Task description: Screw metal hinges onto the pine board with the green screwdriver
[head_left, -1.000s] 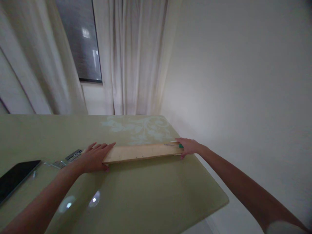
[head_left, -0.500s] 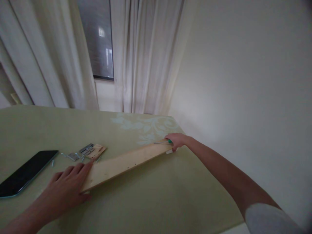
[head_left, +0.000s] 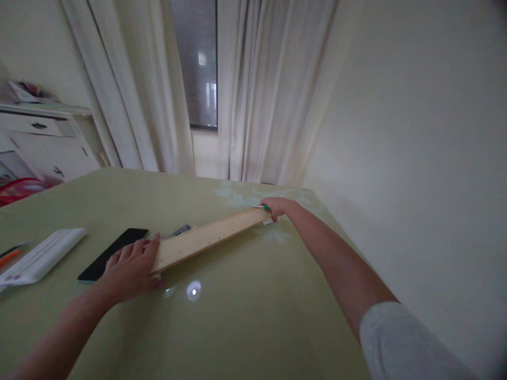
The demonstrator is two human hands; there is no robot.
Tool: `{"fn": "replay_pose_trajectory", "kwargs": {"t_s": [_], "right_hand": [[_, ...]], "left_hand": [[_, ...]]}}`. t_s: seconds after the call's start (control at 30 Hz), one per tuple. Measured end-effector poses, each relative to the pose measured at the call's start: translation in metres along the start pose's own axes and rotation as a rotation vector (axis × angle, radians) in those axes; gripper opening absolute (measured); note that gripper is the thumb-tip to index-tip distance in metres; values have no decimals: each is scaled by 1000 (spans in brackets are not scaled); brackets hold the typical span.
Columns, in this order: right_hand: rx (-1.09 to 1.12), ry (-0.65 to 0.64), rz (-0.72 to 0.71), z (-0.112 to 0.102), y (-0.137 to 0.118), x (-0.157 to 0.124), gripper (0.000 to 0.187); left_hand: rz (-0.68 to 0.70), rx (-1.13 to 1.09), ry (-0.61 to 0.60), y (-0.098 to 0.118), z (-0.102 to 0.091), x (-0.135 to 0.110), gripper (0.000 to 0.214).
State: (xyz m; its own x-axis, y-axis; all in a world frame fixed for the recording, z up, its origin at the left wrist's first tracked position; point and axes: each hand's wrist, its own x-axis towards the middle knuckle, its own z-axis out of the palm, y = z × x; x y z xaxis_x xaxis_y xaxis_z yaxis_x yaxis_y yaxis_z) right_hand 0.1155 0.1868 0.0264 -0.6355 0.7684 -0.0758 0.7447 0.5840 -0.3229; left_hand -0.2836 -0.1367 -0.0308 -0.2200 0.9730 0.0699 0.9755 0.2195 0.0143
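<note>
A long pale wooden board (head_left: 209, 237) lies slanted on the glossy green table (head_left: 237, 316). My left hand (head_left: 130, 266) grips its near left end, fingers over the top and thumb below. My right hand (head_left: 277, 206) is closed around the far right end and also holds a green-handled screwdriver (head_left: 259, 207) whose thin shaft points left over the board. A small white piece (head_left: 268, 222) shows under the board's far end.
A dark phone (head_left: 113, 253) lies just left of my left hand. Metal hinge parts (head_left: 180, 230) sit behind the board. A white flat box (head_left: 41, 258) and pens (head_left: 10, 253) lie at far left. White cabinet (head_left: 43, 142), curtains and window stand behind; wall at right.
The board's near end has swung toward me and to the left while its far end stayed near the table corner. The camera has turned left, bringing the white box and cabinet into sight.
</note>
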Motion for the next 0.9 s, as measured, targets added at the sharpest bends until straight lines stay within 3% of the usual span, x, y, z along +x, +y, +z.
{"fn": "replay_pose_trajectory", "kwargs": {"t_s": [0.1,0.17,0.23,0.33,0.43,0.5,0.6,0.9], "right_hand": [[207,248,3,12,2,-41,40],[356,409,46,33,-3,-79,45],[509,542,123,61,-13,-118,48],[709,686,206,103,-33,-168,56],[855,789,249,123,-44,-198,61],[942,834,260,124,-46,-208,65],[1037,856,258,120,-42,-208,67],[1068,865,211,126,-38,-190,63]], "left_hand": [[120,6,151,30,1,-3,128],[267,-95,326,77,-3,0,125],[459,-243,406,142,-5,7,116],[726,-435,311,242,8,18,107],[764,-542,222,305,36,21,95],[847,-543,217,320,54,19,93],[975,-520,239,318,66,16,88],[886,-555,220,310,58,15,72]]}}
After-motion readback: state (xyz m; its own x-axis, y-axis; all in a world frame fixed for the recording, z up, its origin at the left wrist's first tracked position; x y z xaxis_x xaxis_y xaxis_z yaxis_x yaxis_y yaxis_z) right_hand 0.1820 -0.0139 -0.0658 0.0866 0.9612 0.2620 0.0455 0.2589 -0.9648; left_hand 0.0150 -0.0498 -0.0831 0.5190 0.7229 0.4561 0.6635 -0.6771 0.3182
